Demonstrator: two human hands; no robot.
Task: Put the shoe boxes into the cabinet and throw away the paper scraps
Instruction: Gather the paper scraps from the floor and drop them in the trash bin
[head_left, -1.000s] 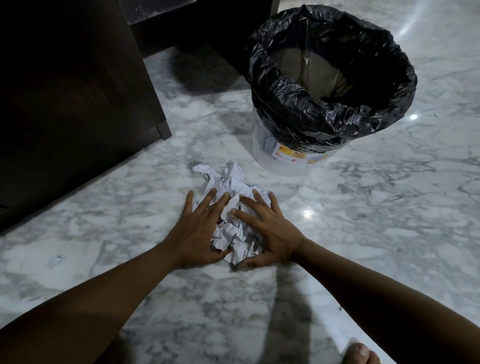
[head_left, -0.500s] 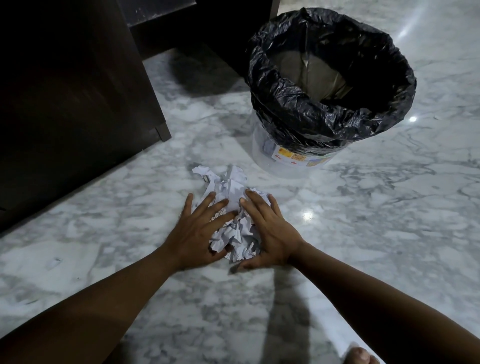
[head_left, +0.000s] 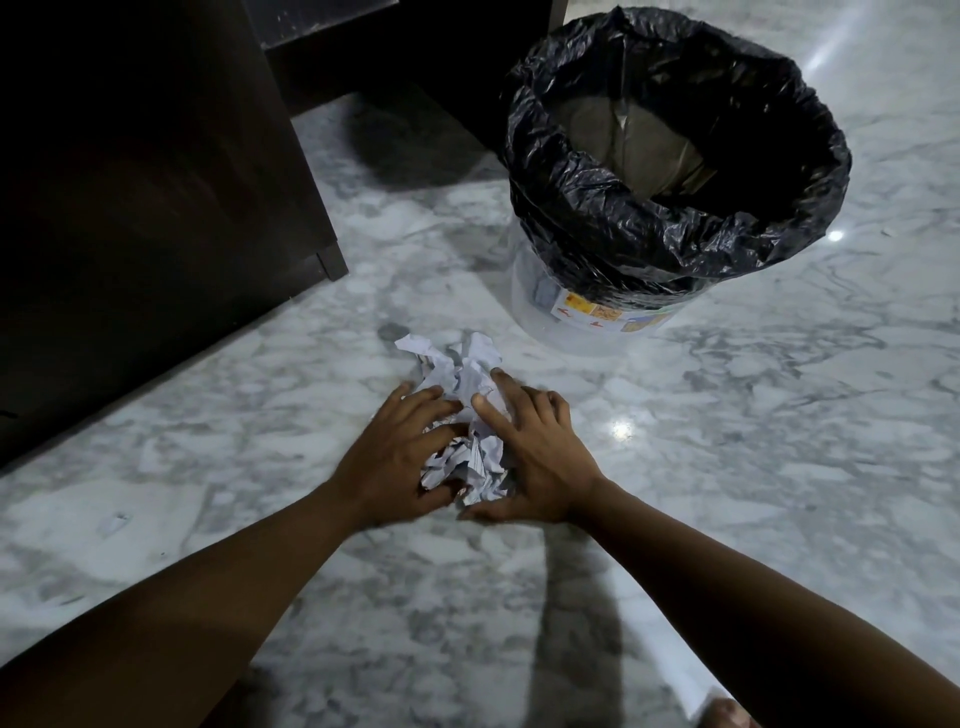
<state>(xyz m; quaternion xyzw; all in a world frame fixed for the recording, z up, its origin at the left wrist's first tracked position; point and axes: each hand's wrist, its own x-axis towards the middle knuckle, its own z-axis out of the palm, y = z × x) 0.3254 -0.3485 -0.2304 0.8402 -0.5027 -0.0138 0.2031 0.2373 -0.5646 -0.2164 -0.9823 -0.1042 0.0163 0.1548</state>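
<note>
A heap of crumpled white paper scraps (head_left: 464, 384) lies on the marble floor in the middle of the head view. My left hand (head_left: 396, 457) cups its left side, fingers curling over the paper. My right hand (head_left: 530, 457) cups the right side, fingers bent on top and thumb under the near edge. Both hands squeeze the heap between them. Just beyond stands a bin lined with a black bag (head_left: 675, 171), its mouth open, brown paper inside. The dark wooden cabinet (head_left: 156, 208) fills the upper left. No shoe boxes are in view.
A tiny paper bit (head_left: 115, 521) lies on the floor at the left. Marble floor (head_left: 779, 441) stretches to the right of the bin. The cabinet's corner foot (head_left: 332, 260) juts out near the scraps. A toe (head_left: 727, 714) shows at the bottom edge.
Both hands have drawn closer together, bunching the paper heap tighter, and their fingers have curled more over it. The heap stays on the floor.
</note>
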